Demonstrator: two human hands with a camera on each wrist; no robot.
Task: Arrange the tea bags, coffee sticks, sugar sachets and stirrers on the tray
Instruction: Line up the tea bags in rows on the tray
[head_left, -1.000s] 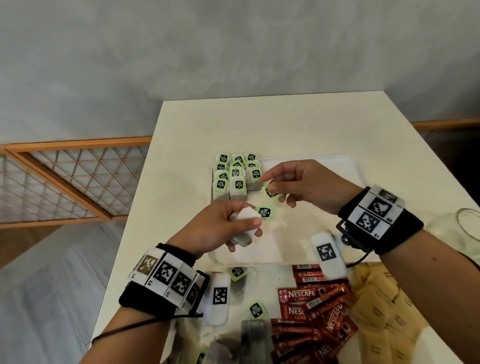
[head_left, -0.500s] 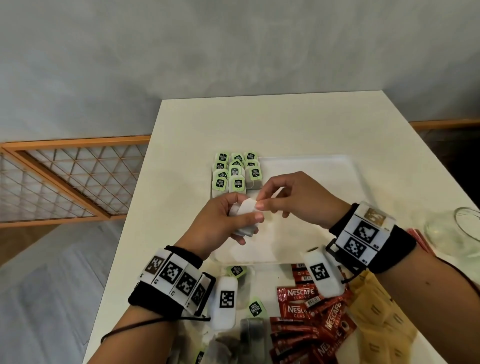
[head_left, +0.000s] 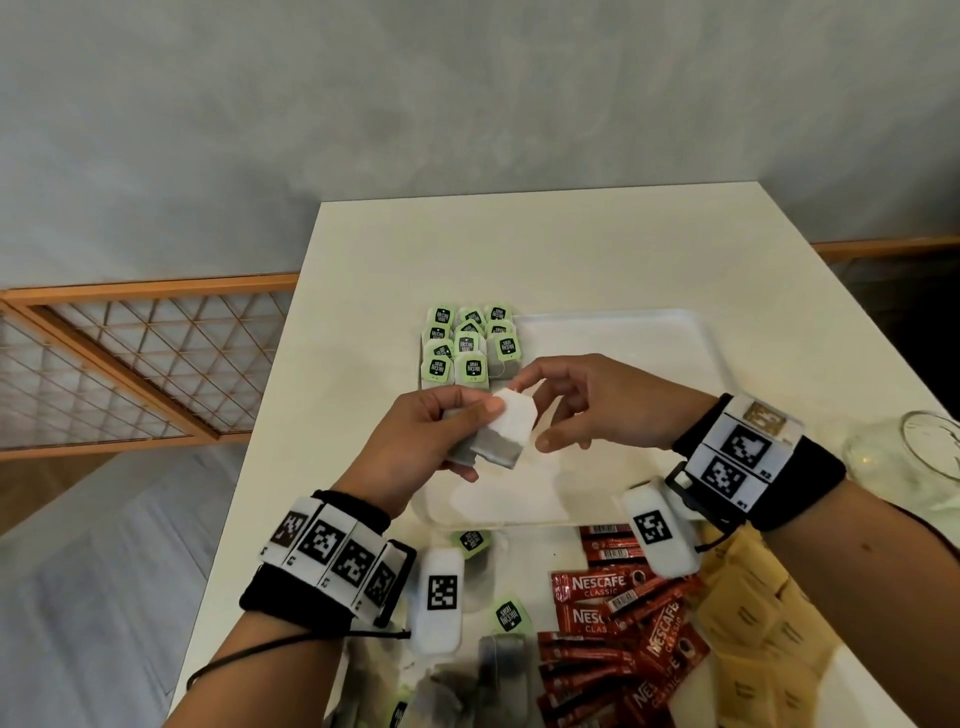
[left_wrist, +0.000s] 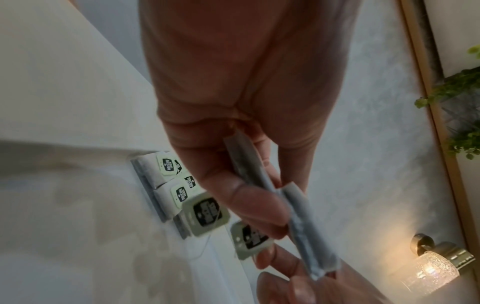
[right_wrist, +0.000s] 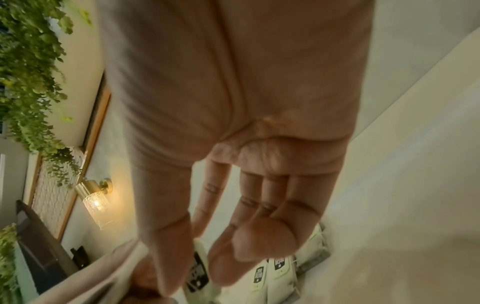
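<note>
My left hand (head_left: 467, 423) grips a small bundle of white tea bags (head_left: 506, 434) just above the white tray (head_left: 675, 332). In the left wrist view the left hand (left_wrist: 249, 205) pinches the tea bags (left_wrist: 306, 226) edge-on. My right hand (head_left: 540, 395) meets them from the right, and its thumb and fingers pinch a green tea bag tag (left_wrist: 249, 238). The right wrist view shows the right hand (right_wrist: 202, 257) curled round that tag (right_wrist: 198, 273). Several tea bags with green tags (head_left: 467, 345) stand in rows at the tray's far left corner.
Near me, off the tray, lie red coffee sticks (head_left: 623, 623), brown sugar sachets (head_left: 753, 623) and loose tea bags (head_left: 511, 618). A glass jar (head_left: 924, 457) stands at the right table edge. A wooden lattice rail (head_left: 130, 364) runs to the left.
My right hand has come in from beside the tea bag rows to meet the left hand. The left hand has lifted its tea bags a little and turned their white face up.
</note>
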